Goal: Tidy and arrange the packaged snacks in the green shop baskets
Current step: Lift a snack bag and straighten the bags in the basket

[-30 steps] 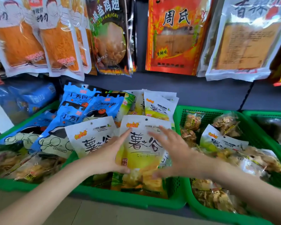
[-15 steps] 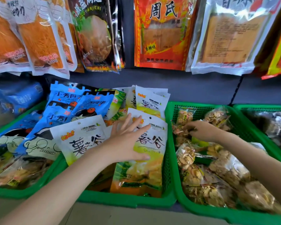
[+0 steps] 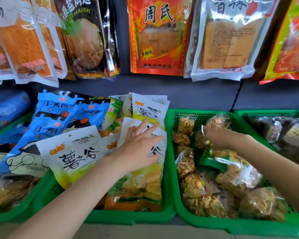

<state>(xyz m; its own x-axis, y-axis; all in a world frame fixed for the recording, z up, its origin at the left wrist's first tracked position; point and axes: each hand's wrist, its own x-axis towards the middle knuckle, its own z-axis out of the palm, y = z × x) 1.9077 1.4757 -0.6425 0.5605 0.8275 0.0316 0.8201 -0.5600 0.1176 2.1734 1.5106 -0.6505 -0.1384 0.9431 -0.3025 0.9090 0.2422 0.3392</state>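
Two hands work separate baskets; our left hand [image 3: 140,149] lies flat, fingers straight, on the front white chip packet [image 3: 145,178] in the middle green basket [image 3: 133,217]; our right hand [image 3: 217,137] pinches a pale packet corner [image 3: 202,130] in the neighbouring basket [image 3: 183,213], nearer it, the packet mostly buried toward us.

1. Baskets [image 3: 169,169]: bright green, mesh-patterned walls.
2. Chip packets [image 3: 72,152], at 9 o'clock of the left hand [image 3: 138,147]: white fading to yellow-green, black characters.
3. Packets [image 3: 59,107] at 10 o'clock: blue with black-and-white cartoons.
4. Hanging packet [image 3: 159,35] at 12 o'clock: red-orange, black characters.
5. Clear bags [image 3: 238,176] at 4 o'clock: golden-brown contents.
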